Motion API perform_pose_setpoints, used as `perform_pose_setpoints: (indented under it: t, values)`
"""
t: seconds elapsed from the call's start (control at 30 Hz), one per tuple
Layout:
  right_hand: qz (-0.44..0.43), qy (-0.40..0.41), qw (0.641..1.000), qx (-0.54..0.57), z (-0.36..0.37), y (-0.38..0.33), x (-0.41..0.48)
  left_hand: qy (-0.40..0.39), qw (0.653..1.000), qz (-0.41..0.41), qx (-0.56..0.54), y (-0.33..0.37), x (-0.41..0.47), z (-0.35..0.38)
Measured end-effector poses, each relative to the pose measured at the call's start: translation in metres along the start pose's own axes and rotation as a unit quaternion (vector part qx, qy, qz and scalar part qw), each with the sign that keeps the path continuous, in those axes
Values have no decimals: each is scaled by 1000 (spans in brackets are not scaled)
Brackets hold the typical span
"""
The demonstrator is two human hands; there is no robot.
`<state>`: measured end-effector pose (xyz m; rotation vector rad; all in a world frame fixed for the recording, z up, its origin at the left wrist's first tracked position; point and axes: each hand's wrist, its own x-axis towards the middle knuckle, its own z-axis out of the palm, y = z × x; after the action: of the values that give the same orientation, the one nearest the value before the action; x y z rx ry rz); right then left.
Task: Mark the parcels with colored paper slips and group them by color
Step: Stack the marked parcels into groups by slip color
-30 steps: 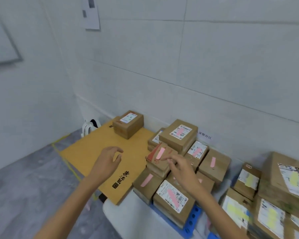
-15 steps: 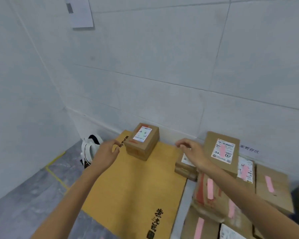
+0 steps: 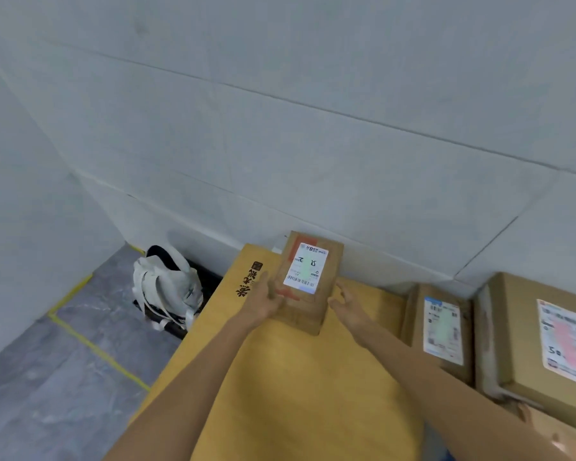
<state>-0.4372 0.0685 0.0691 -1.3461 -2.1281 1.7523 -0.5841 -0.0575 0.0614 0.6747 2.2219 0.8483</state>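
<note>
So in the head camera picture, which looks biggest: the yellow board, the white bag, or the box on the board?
1. The yellow board, clearly largest.
2 and 3. The white bag and the box look about alike; the bag is farther away, so no ranking.

Both bare forearms are reaching forward, the left hand is gripping the left edge of the parcel, the right hand is hovering beside it, fingers loosely spread.
</note>
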Motion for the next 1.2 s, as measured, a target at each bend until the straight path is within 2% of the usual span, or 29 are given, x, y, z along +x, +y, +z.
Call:
perform_pose_setpoints:
  t: [0.1,0.17,0.23,0.33,0.47,0.57,0.73,0.87,1.07,1.2]
  values:
    - [35,-19,997,65,19,11,15,28,998,-27,-40,-6,10,9]
    - [50,13,994,98,26,20,19,30,998,-36,-47,-17,12,13]
    - [73,32,991,111,28,26,15,39,997,-36,-51,-30,11,16]
    - [98,35,989,108,27,33,1,70,989,-50,-121,-33,1,16]
    - [65,48,992,100,21,25,-20,66,983,-46,-162,-8,-28,15]
    - [-16,67,994,86,-1,4,-47,104,976,2,-189,16,-53,12]
    - [-146,111,981,67,-71,-26,-109,149,954,151,-213,91,-114,14]
    - [-232,154,959,53,-145,-26,-179,165,945,211,-185,161,-175,42]
    - [-293,212,932,30,-283,44,-323,136,923,323,-160,252,-300,157]
    - [-282,268,921,26,-365,105,-413,95,917,352,-162,306,-372,248]
